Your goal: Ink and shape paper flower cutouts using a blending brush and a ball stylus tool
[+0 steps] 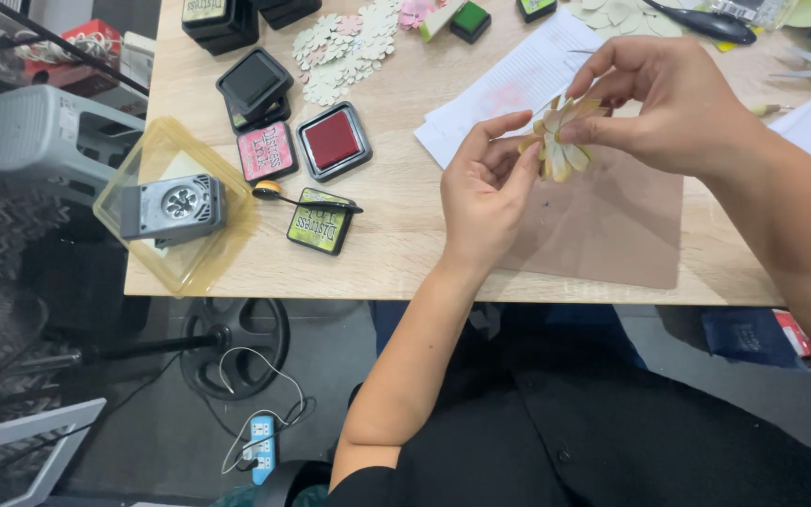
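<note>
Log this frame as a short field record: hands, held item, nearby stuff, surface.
left hand: fingertips pinching the paper flower from the left
right hand: gripping the same flower from above right
flower: layered yellowish petals, held above the brown mat
nearby: open red ink pad, grey flower punch in a clear tray, loose paper petals
surface: light wooden table

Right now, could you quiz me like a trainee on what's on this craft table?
1. True or false: both hands hold the paper flower.
2. Which open ink pad colour shows? A blue, B red, C white.
3. What sits in the clear plastic tray?

Key: 1 true; the left hand and right hand pinch it. 2 B. 3 A grey flower punch.
</note>
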